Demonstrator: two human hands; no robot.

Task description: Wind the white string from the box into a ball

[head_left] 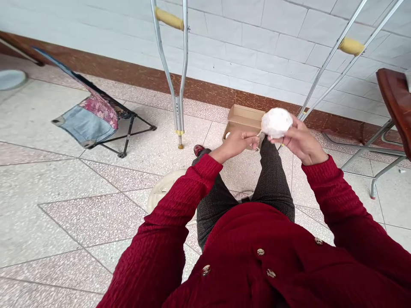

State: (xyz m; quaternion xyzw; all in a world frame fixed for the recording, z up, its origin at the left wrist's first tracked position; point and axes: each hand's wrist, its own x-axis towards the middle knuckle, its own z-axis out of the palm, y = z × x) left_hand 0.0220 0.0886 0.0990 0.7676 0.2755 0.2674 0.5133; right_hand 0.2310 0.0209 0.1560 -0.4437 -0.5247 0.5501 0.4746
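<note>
1. So the landmark here is the brown cardboard box point(246, 114), sitting on the speckled floor near the wall.
2. The white round thing point(276, 122) is up in the air, overlapping the box's right edge from this angle. Its surface looks kinda crinkly.
3. The person's right hand point(300, 139) has it, fingers curled around its right side and underneath, to the right of the box.
4. The left hand point(236, 143) is in front of the box, thumb and fingers pinched close together around a thin pale strand point(260, 133). Can't tell if that strand is attached to the white thing.
5. Something white shows at the box's left end, mostly hidden by that hand, so no clue what it is.
6. One crutch point(179, 115) stands left of the box, another crutch point(351, 46) leans to its right.
7. Well left of the box there's a folding chair point(86, 122) with patterned fabric.
</note>
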